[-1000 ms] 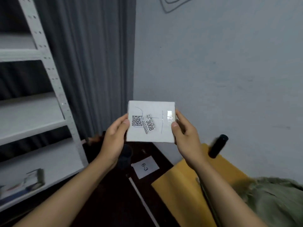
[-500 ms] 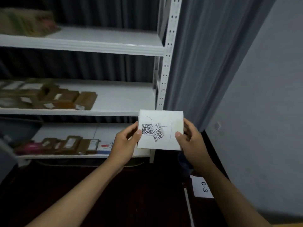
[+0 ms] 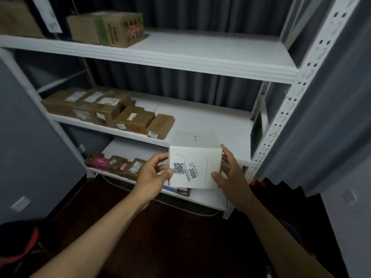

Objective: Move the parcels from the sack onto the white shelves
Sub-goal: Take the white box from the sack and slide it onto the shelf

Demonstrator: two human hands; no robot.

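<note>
View has swung from wall to white shelves (image 3: 200,63); white parcel (image 3: 193,169) pinched betw left hand (image 3: 152,177) & right hand (image 3: 230,177), label up, prob to read 3008, at mid shelf edge

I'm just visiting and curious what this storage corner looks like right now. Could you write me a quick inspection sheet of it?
Surface: white shelves on three visible levels; the right part of the middle level is bare.
Job's things: white box marked 3008 with a QR code, held in front of the shelves; the sack is not in view.
Clutter: brown parcels crowd the middle shelf's left; a perforated carton sits on the top shelf; small parcels lie on the bottom shelf.
Grippers: left hand and right hand grip the box's sides.
Cables: nothing seen.
Surroundings: grey curtain behind, dark floor below.
</note>
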